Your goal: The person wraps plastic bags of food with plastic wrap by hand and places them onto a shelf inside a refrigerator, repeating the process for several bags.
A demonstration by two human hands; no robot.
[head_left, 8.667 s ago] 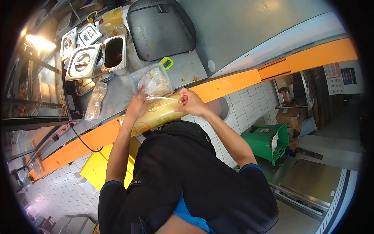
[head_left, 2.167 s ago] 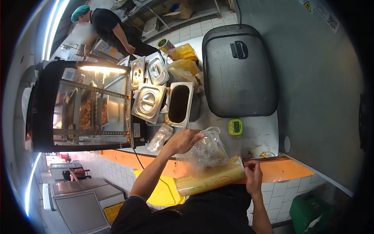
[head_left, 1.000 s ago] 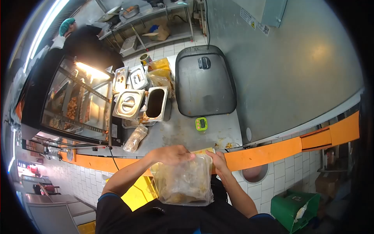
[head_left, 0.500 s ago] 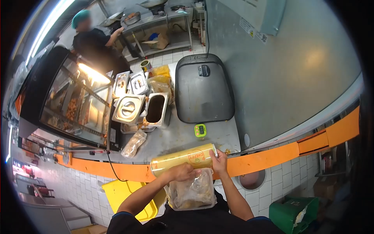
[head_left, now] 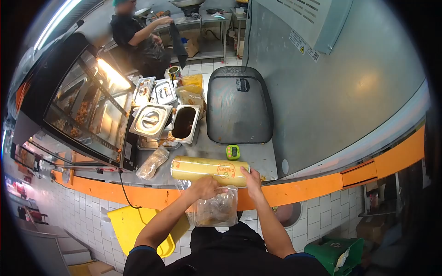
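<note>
A yellow roll of cling film [head_left: 198,169] marked CHEFFY lies across the front edge of the steel counter. My right hand [head_left: 252,180] grips the roll's right end. Just below the roll's middle, my left hand [head_left: 205,187] is closed at the upper edge of a clear plastic container [head_left: 214,210]; what its fingers pinch is too small to name. Clear film seems to cover the container, which holds something pale. A green timer [head_left: 233,152] sits behind the roll, and a wrapped packet [head_left: 153,163] lies to its left.
A black lidded appliance [head_left: 239,106] stands on the counter, with steel pans [head_left: 185,124] to its left. Farther left is a lit glass display case [head_left: 87,106]. A co-worker [head_left: 138,37] stands behind it. Below are a yellow bin [head_left: 133,225] and a green crate [head_left: 338,255].
The roll and both my hands have shifted away from my body onto the counter edge, the container with them. The co-worker has moved right and now holds up a dark cloth.
</note>
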